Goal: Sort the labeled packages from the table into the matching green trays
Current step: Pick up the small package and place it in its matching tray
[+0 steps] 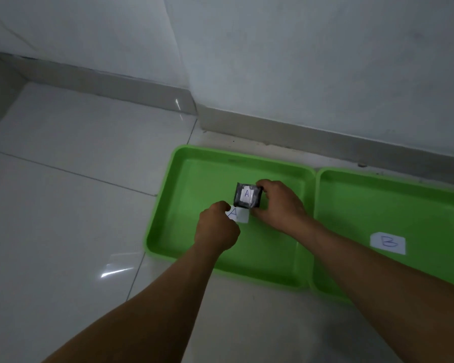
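Two flat green plastic trays are set side by side on a pale glossy tiled floor (pixel 63 205), their long rims touching, close to a grey skirting board (pixel 325 137) at the foot of a white wall (pixel 299 48). The left green tray (pixel 168 205) carries a white paper label marked "A" (pixel 237 214) near its middle; the right green tray (pixel 351 271) carries a white paper label marked "B" (pixel 388 243) toward its near edge.

A small dark square package with a white "A" sticker (pixel 247 195) is held over the middle of the left tray, just beyond the paper "A" label. It is grasped by the right hand (pixel 281 205), with the fingers curled over its far right corner and the thumb pressed at its near right corner. Whether the package rests on the tray floor or is held just above it cannot be told.

The left hand (pixel 218 226) is seen curled into a loose fist at the near left corner of the package, over the left edge of the paper "A" label. Whether anything is pinched by it cannot be told. Both bare forearms are extended from the near edge of the view.
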